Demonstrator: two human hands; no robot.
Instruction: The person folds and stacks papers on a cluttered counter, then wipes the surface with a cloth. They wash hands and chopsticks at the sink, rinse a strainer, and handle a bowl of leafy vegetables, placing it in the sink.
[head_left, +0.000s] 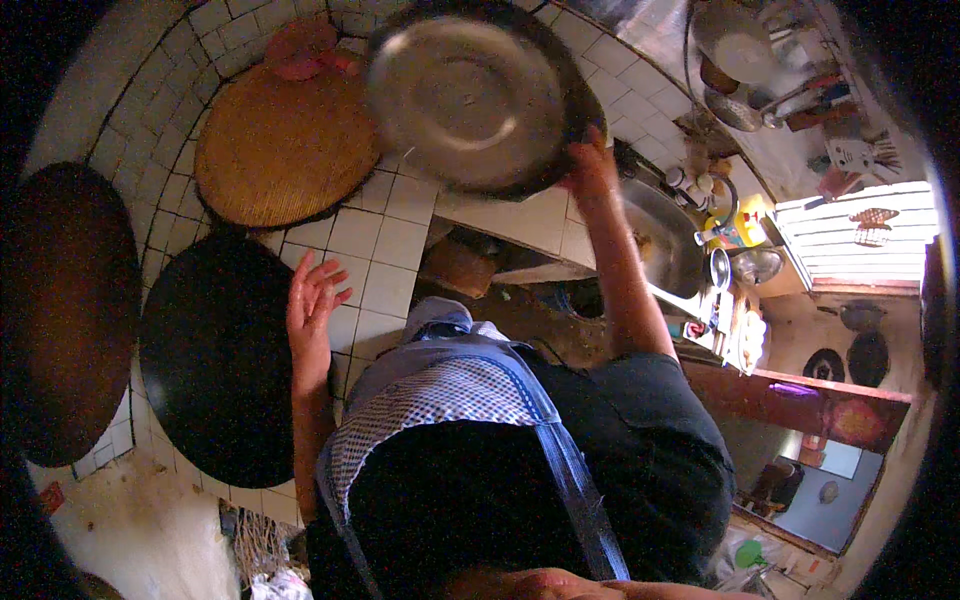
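My right hand (591, 166) grips the rim of a large round metal basin (469, 97), which is tilted up above the tiled stove counter (382, 262). My left hand (313, 291) is held out over the white tiles with its fingers apart and nothing in it. Beside it lies a wide black wok or griddle (217, 360). Beyond that sits a round woven lid (289, 150), its far edge partly covered by a pink object (301, 49). The basin hides some of the tiled wall behind it.
To the right is a metal sink (660, 225) with a yellow bottle (746, 221) near its edge. A large dark round pan (71, 315) stands at far left. Utensils (817, 97) hang on the wall. Below the counter is an opening with a brick (459, 266).
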